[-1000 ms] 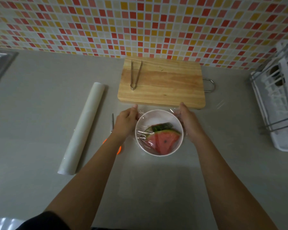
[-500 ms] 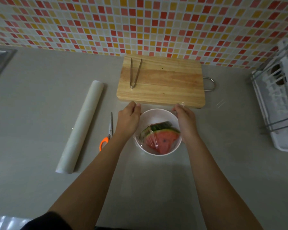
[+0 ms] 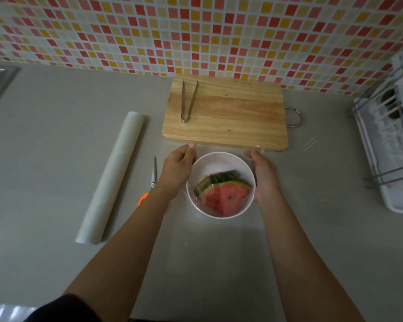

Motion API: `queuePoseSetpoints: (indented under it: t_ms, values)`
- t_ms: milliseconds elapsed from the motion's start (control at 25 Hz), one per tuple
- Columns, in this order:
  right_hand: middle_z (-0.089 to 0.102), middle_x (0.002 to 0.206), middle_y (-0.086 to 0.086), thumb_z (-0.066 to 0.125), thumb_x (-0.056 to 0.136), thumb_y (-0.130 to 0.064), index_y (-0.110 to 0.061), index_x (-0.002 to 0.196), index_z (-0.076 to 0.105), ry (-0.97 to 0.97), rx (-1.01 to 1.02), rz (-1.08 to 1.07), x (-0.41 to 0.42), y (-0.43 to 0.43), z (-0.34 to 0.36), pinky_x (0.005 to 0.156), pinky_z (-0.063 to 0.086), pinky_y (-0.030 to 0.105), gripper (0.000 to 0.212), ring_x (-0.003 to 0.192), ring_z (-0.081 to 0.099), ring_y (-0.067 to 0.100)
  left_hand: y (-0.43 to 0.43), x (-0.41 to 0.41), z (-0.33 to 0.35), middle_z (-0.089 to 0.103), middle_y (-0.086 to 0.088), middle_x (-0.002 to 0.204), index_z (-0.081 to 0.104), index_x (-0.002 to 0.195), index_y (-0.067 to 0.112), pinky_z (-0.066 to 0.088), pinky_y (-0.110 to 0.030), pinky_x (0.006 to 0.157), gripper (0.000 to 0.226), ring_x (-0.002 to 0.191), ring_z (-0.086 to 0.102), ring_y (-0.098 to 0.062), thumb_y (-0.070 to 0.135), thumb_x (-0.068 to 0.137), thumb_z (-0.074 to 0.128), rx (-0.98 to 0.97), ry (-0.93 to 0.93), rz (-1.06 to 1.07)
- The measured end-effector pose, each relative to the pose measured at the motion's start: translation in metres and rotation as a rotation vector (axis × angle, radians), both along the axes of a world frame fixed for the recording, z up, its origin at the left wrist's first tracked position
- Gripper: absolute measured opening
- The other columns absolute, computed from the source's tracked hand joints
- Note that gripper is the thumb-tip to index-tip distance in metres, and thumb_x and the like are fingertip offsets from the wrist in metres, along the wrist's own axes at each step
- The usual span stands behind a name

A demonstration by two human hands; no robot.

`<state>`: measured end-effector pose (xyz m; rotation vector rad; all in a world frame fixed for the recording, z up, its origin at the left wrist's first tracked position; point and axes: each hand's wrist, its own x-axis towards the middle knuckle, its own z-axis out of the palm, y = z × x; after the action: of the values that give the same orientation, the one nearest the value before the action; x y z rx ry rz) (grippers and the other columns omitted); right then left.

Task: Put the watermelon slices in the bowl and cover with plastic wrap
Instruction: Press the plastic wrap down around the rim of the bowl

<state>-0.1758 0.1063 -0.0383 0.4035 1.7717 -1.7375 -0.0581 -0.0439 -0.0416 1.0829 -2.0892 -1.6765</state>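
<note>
The left hand [image 3: 177,169] at nine o'clock and right hand [image 3: 264,176] at three grasp the bowl [image 3: 222,154] — watermelon slices [image 3: 226,195] inside, under plastic wrap [image 3: 216,167].

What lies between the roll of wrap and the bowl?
The head view shows the scissors and the left hand, which cups the bowl.

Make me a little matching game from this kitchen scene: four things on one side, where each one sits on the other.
Things: 1 tongs; 2 scissors; 3 watermelon slices; 4 roll of plastic wrap.
Places: A in the bowl; B on the cutting board; C farthest left on the counter; D between the roll and the left hand.
Pairs: 1-B, 2-D, 3-A, 4-C.
</note>
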Motion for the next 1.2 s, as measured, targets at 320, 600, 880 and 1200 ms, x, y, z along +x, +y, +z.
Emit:
queuePoseSetpoints:
  t_ms: [320, 600, 880, 1200]
  values:
    - [0.063, 0.07, 0.001, 0.055, 0.087, -0.032, -0.02, 0.069, 0.07, 0.037, 0.07, 0.058, -0.005, 0.001, 0.006, 0.053, 0.045, 0.024, 0.026, 0.057, 0.06, 0.016, -0.008, 0.0, 0.003, 0.052, 0.014, 0.045, 0.045, 0.059, 0.022, 0.034, -0.021, 0.042, 0.043, 0.038, 0.043, -0.001, 0.041, 0.098, 0.042, 0.09, -0.06, -0.032]
    - [0.069, 0.079, 0.005, 0.058, 0.085, -0.03, -0.02, 0.066, 0.07, 0.051, 0.126, 0.081, -0.007, 0.003, 0.006, 0.059, 0.048, 0.027, 0.025, 0.067, 0.063, 0.021, -0.012, 0.001, 0.004, 0.058, 0.008, 0.061, 0.046, 0.056, 0.023, 0.033, -0.022, 0.044, 0.046, 0.035, 0.043, 0.003, 0.041, 0.098, 0.043, 0.052, -0.11, -0.057]
    - [0.068, 0.069, 0.008, 0.057, 0.086, -0.027, -0.013, 0.071, 0.071, 0.093, 0.133, 0.038, 0.002, 0.0, -0.003, 0.061, 0.051, 0.03, 0.025, 0.062, 0.063, 0.024, -0.006, 0.004, 0.002, 0.052, 0.012, 0.048, 0.048, 0.057, 0.021, 0.037, -0.024, 0.051, 0.045, 0.048, 0.048, -0.004, 0.039, 0.098, 0.046, 0.051, -0.096, -0.021]
    - [0.068, 0.061, 0.001, 0.061, 0.076, -0.025, -0.014, 0.06, 0.07, 0.123, 0.339, 0.01, 0.002, -0.002, -0.008, 0.07, 0.053, 0.037, 0.022, 0.067, 0.065, 0.025, -0.002, 0.004, -0.003, 0.073, 0.007, 0.084, 0.07, 0.063, 0.02, 0.05, -0.021, 0.052, 0.029, 0.06, 0.065, -0.007, 0.022, 0.09, 0.06, 0.251, -0.078, 0.031]
